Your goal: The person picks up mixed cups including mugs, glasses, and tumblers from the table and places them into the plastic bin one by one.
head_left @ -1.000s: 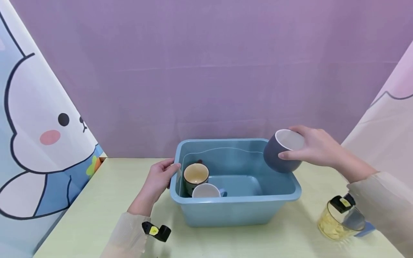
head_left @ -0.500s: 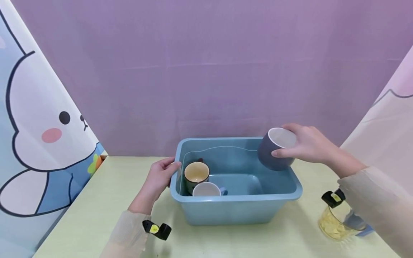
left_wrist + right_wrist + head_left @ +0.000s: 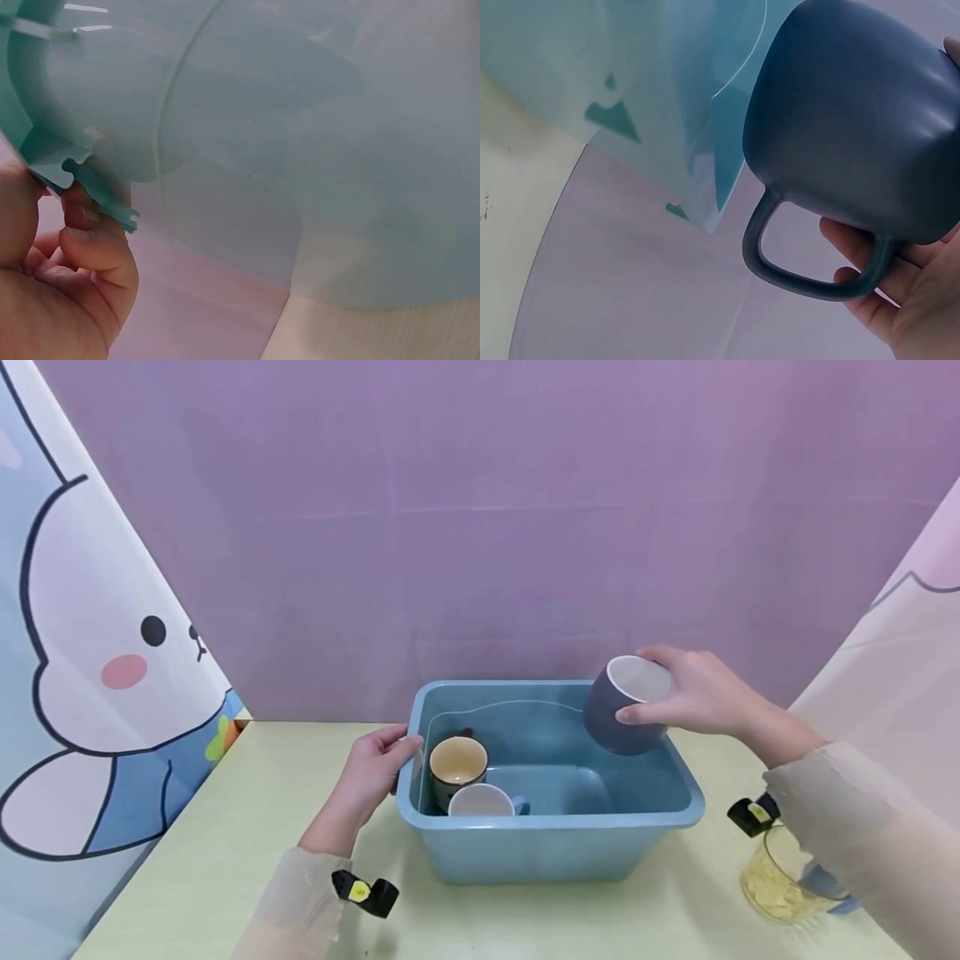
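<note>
A dark blue-grey mug (image 3: 617, 714) with a white inside is in my right hand (image 3: 701, 693), tilted over the right part of a blue plastic basin (image 3: 525, 852). In the right wrist view the mug's handle (image 3: 810, 289) shows, with fingers beside it. My left hand (image 3: 375, 772) grips the basin's left rim; the left wrist view shows thumb and fingers (image 3: 97, 247) pinching that edge. At the basin's left end stand a cream-lined mug (image 3: 457, 762) with a dark rim and, in front of it, a white cup (image 3: 482, 802) with a light blue handle.
A yellowish clear glass (image 3: 776, 885) stands on the pale table (image 3: 225, 860) at the right, partly behind my right sleeve. Beside it shows a bit of something blue (image 3: 843, 906). A purple cloth (image 3: 480, 543) hangs behind the basin.
My right hand has moved left with the dark mug, from over the basin's right rim to farther over its inside. The left hand has kept its hold on the rim.
</note>
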Demonstrator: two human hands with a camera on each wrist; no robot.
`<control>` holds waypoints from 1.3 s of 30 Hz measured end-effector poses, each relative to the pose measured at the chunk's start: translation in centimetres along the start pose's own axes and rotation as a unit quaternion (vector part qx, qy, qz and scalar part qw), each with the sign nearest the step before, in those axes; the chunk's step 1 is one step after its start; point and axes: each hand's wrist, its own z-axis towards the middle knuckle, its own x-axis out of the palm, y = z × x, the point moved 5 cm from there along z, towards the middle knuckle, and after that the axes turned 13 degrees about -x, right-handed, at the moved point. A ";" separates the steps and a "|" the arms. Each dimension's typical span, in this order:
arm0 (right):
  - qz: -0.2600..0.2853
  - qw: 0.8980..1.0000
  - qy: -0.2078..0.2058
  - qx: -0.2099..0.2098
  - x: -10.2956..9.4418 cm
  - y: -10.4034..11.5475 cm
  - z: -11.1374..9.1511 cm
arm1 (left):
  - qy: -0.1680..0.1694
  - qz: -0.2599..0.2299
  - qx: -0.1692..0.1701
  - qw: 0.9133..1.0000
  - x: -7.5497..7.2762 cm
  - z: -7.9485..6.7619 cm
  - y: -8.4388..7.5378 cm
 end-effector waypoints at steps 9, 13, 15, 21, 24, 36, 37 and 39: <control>0.009 1.000 0.003 -0.010 0.7 0.4 1.1 | -0.003 0.006 -0.003 1.000 0.1 0.0 0.1; 0.012 1.000 0.000 -0.017 0.9 0.7 1.7 | -0.004 0.006 -0.006 1.000 0.1 0.1 0.1; 0.015 1.000 -0.001 -0.020 1.1 0.8 2.0 | -0.005 0.007 -0.006 1.000 0.1 0.2 0.0; 0.031 0.999 0.004 -0.023 1.6 1.2 2.7 | -0.006 0.009 -0.009 1.000 0.1 0.2 0.1; 0.036 0.999 0.003 -0.025 1.8 1.3 3.0 | -0.006 0.008 -0.009 1.000 0.1 0.2 0.1; 0.052 0.998 0.012 -0.033 1.9 2.2 4.1 | -0.003 0.003 0.001 1.000 0.2 0.3 -0.1; 0.052 0.998 0.013 -0.034 2.0 2.3 4.2 | -0.003 0.004 0.001 1.000 0.2 0.2 -0.2; 0.054 0.998 0.018 -0.036 2.2 2.4 4.4 | -0.006 0.005 -0.002 1.000 0.1 0.2 -0.2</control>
